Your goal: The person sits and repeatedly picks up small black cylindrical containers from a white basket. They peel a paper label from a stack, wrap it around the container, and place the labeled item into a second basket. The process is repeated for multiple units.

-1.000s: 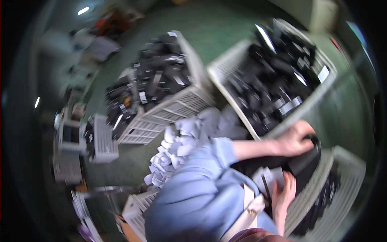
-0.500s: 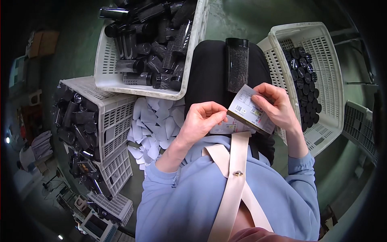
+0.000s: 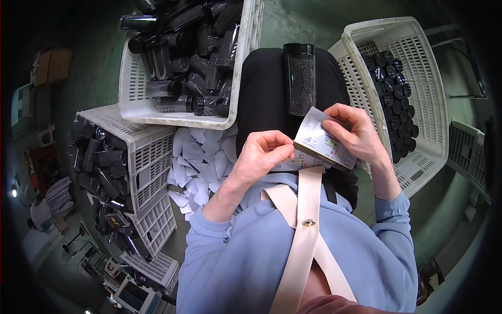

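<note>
Between my two hands is a printed label point(image 3: 316, 137), pale with a dark strip along its lower edge, held tilted above my lap. My right hand point(image 3: 361, 133) grips its right side, thumb on top. My left hand point(image 3: 265, 153) pinches at its left corner with thumb and forefinger. Beneath it, more printed labels point(image 3: 285, 163) lie on my lap, partly covered. Just beyond, a clear cylindrical jar point(image 3: 301, 81) with a black lid and dark grainy contents lies along my thighs, touching neither hand.
Far left stands a white crate point(image 3: 178, 121) heaped with similar jars. More stacked jar crates point(image 3: 151, 157) stand at the left, beside scattered white paper pieces point(image 3: 196, 162) on the floor. At the right, another white crate point(image 3: 429, 104) holds rows of upright black-lidded jars point(image 3: 395, 104).
The view has shifted slightly, so the crates and jar appear a little displaced. Both hands keep nearly the same grip on the label, which tilts slightly differently.
</note>
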Motion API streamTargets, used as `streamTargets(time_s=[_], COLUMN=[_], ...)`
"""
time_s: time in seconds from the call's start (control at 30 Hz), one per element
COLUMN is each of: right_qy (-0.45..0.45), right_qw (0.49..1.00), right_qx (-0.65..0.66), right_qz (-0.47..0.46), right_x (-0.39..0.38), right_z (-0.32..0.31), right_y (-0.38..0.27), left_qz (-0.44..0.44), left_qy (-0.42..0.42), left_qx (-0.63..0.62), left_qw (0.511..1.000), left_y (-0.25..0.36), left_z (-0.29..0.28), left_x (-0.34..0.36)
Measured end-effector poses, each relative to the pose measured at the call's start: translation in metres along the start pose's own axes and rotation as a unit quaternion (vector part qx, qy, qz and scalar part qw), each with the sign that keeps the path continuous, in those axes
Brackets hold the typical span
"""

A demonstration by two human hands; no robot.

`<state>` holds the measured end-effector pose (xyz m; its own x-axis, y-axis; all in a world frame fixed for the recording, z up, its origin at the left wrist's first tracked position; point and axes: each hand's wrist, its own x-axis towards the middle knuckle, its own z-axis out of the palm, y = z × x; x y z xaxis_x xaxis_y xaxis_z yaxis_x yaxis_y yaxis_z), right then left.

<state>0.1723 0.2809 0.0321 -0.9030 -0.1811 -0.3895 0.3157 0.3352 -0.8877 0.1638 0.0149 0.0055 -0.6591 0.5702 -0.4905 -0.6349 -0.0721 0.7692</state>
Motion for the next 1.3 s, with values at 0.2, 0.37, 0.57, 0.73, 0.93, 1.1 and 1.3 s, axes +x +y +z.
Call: streamTargets(time_s=[0.2, 0.37, 0.57, 0.73, 0.93, 1.1, 1.3], right_qy=[0.108, 0.127, 0.126, 0.095, 0.168, 0.285, 0.356], right_qw=[0.915, 0.897, 0.933, 0.976, 0.931, 0.811, 0.874], right_qx=[-0.232, -0.262, -0.185, -0.034, 0.321, 0.488, 0.138], right_qz=[-0.311, -0.332, -0.281, -0.195, -0.043, -0.150, -0.300], right_x=[-0.015, -0.024, -0.028, -0.027, -0.028, -0.034, -0.037], right_z=[0.022, 0.043, 0.043, 0.044, 0.033, -0.036, -0.019], right_y=[-0.026, -0.010, -0.011, -0.025, -0.003, -0.002, -0.020], left_qz=[-0.023, -0.023, 0.015, 0.063, 0.094, 0.040, 0.225], left_qy=[0.002, -0.020, 0.006, 0.021, 0.019, 0.203, 0.433], left_qx=[-0.132, -0.176, -0.075, -0.056, 0.011, 0.194, 0.602], left_qw=[0.991, 0.984, 0.997, 0.996, 0.995, 0.959, 0.632], left_y=[-0.006, -0.005, -0.003, -0.006, 0.001, 0.020, 0.040], left_z=[0.006, 0.017, 0.030, 0.034, 0.000, -0.104, -0.079], left_x=[0.004, 0.008, 0.009, 0.004, -0.022, -0.086, -0.086])
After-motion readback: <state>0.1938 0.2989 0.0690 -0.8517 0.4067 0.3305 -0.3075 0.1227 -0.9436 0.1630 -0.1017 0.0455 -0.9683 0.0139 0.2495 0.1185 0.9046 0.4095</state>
